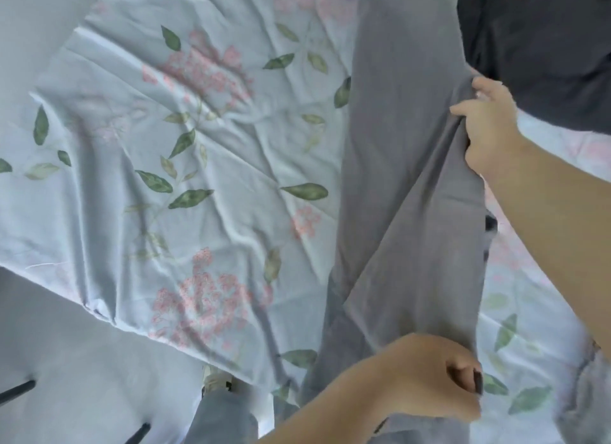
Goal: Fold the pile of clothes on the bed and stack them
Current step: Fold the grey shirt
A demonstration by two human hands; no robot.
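Grey garment (406, 179): was held stretched as a long strip over the right part of the bed, from the top edge down to the near edge; a slanting fold was seen across its lower half.
Left hand (429, 377): was curled round the garment's near end, the fingers tucked in tightly on the cloth.
Right hand (486, 126): was closed on the garment's right edge about midway up, the cloth bunched between thumb and fingers.
Bedsheet (165, 146): pale blue, printed with pink flowers and green leaves, was spread creased beneath the garment.
Dark clothing (545, 46): was heaped at the far right, just beside the garment's upper part.
Trouser leg (224, 414): was seen at the bed's near edge, above grey floor.
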